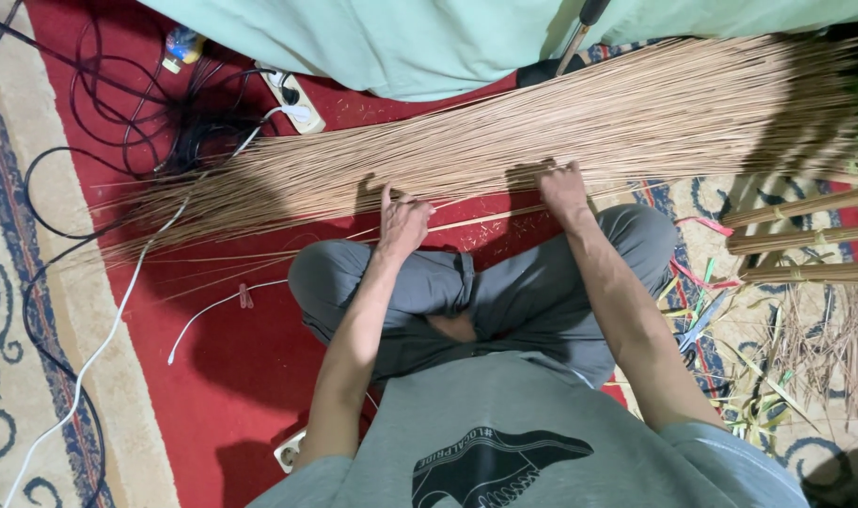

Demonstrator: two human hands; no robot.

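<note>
A wide heap of thin tan sticks (579, 127) lies across the red carpet in front of my crossed legs, fanning out to fine tips at the left. My left hand (402, 224) rests at the heap's near edge, fingers pinched on a few loose sticks (476, 221) pulled out toward me. My right hand (562, 191) presses palm down on the heap, fingers spread among the sticks. I sit cross-legged in grey trousers.
Black cables (137, 103) and a white power strip (295, 99) lie at the back left. A white cord (118, 320) runs down the carpet. Tied stick bundles (805, 235) and coloured strips (701, 282) lie at the right. A pale green cloth (429, 42) covers the far side.
</note>
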